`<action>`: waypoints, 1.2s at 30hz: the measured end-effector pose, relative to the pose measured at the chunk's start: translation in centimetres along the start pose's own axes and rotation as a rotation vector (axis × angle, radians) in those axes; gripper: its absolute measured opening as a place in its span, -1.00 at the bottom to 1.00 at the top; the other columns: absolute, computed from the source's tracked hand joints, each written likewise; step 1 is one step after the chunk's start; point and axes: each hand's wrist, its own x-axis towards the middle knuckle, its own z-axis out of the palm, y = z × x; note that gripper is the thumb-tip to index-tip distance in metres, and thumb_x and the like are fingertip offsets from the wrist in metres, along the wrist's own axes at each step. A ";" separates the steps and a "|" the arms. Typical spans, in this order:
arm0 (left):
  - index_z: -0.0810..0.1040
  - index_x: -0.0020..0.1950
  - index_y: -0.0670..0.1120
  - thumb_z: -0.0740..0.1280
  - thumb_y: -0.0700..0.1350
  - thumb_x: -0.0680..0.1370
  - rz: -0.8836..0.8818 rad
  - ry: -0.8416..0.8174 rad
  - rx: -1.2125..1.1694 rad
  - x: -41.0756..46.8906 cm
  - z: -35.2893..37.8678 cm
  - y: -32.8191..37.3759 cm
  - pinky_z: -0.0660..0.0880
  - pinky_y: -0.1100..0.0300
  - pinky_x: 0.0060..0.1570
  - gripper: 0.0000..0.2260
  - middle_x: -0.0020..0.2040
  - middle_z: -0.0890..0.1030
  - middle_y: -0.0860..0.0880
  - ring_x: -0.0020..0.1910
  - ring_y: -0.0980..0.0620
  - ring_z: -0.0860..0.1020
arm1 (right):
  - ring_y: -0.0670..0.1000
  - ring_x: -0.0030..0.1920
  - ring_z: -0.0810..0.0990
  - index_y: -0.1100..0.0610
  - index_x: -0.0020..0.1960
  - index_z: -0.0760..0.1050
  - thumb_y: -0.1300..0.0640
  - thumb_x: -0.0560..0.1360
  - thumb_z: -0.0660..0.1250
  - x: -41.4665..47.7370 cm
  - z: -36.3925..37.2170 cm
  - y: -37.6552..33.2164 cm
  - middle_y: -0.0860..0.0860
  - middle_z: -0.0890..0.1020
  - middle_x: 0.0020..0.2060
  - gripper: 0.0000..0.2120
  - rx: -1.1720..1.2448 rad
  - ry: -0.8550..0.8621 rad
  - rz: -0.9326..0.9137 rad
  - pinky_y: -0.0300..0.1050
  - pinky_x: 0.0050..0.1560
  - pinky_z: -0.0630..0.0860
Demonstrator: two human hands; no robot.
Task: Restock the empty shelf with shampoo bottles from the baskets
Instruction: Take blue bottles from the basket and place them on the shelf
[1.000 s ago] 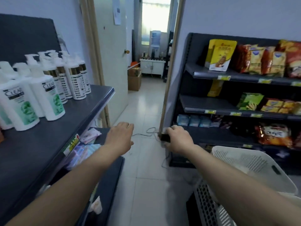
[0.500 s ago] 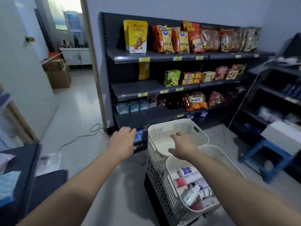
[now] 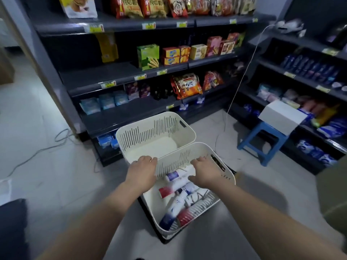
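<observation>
- My left hand (image 3: pixel 143 170) and right hand (image 3: pixel 206 171) hover over the near basket (image 3: pixel 231 178), fingers loosely curled, holding nothing.
- Shampoo bottles (image 3: pixel 177 186) lie jumbled inside it.
- A second basket (image 3: pixel 155 128) touches its far side. Snack shelves (image 3: pixel 120 72) stand behind, and a blue stool (image 3: pixel 262 142) to the right.

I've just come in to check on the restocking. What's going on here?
A person leans over two white baskets on the floor in front of snack shelves. The far basket is empty; the near basket holds several bottles lying on their sides. The right hand reaches open over the bottles and holds none yet. The left hand is at the near basket's far rim; whether it grips it is unclear.
</observation>
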 end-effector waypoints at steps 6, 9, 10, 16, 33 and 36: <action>0.42 0.29 -0.06 0.32 0.05 0.51 0.058 -0.134 0.011 2.7 4.0 3.1 0.44 0.03 0.19 -0.61 0.24 0.50 -0.06 0.27 -0.07 0.44 | 0.14 0.39 0.38 0.10 0.44 0.36 -0.06 0.51 0.35 0.9 3.6 3.6 0.11 0.36 0.45 -0.45 0.079 -0.100 0.079 0.02 0.35 0.42; 0.41 0.33 -0.07 0.31 0.06 0.52 0.081 -0.216 -0.018 4.1 5.9 4.0 0.44 0.04 0.18 -0.58 0.25 0.50 -0.06 0.26 -0.07 0.44 | 0.15 0.38 0.39 0.09 0.42 0.39 -0.09 0.50 0.35 1.9 5.3 4.5 0.11 0.41 0.42 -0.46 0.100 -0.138 0.121 0.06 0.35 0.43; 0.42 0.34 -0.07 0.31 0.05 0.53 0.094 -0.242 -0.023 4.6 6.6 4.2 0.43 0.05 0.17 -0.58 0.25 0.50 -0.06 0.26 -0.07 0.45 | 0.16 0.38 0.38 0.09 0.41 0.38 -0.10 0.50 0.35 2.3 5.9 4.7 0.13 0.43 0.40 -0.46 0.104 -0.162 0.141 0.08 0.36 0.41; 0.44 0.29 -0.08 0.28 0.01 0.55 0.172 -0.404 0.010 7.2 10.4 4.6 0.39 0.09 0.10 -0.66 0.21 0.52 -0.08 0.16 -0.06 0.48 | 0.13 0.30 0.44 0.08 0.37 0.43 -0.09 0.52 0.33 4.9 9.8 5.0 0.11 0.52 0.27 -0.52 0.212 -0.282 0.238 0.05 0.32 0.41; 0.34 0.38 -0.13 0.27 -0.01 0.52 0.161 -0.511 -0.077 14.5 20.4 2.6 0.39 0.01 0.21 -0.55 0.34 0.37 -0.17 0.30 -0.15 0.38 | 0.04 0.01 0.62 0.08 0.23 0.47 -0.05 0.48 0.39 10.6 21.6 -1.0 0.02 0.64 0.01 -0.62 0.918 -0.450 0.855 -0.12 -0.01 0.53; 0.33 0.34 -0.11 0.32 0.02 0.50 0.101 -0.495 -0.119 14.8 21.3 2.8 0.48 -0.01 0.09 -0.53 0.33 0.31 -0.18 0.18 -0.18 0.46 | 0.08 0.05 0.64 0.11 0.21 0.48 0.00 0.39 0.48 11.1 22.8 -1.1 0.06 0.65 0.05 -0.55 0.999 -0.386 0.981 -0.03 0.10 0.57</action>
